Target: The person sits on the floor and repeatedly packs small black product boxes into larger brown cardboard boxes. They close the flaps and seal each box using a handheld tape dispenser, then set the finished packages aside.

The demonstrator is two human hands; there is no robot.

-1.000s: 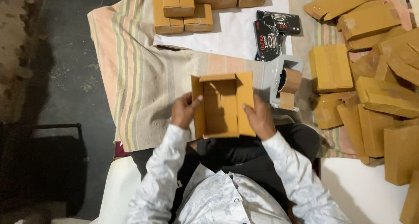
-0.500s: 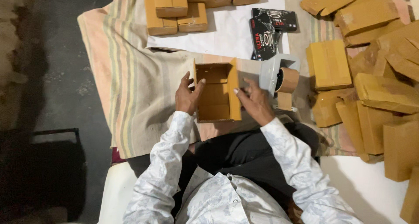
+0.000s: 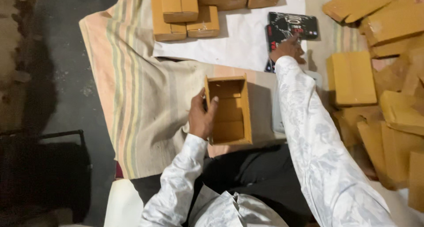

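Left hand [image 3: 201,116] grips the wall of an open cardboard box [image 3: 228,110] — right hand [image 3: 288,49], fingers spread, rests on a black packet [image 3: 291,26].

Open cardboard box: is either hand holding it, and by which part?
The left hand grips the open cardboard box by its left side wall, thumb inside. The right hand is off it, resting on the black packet.

head cam | looks steeply down from above the lap | near (arm's reach) | single view, nothing shared
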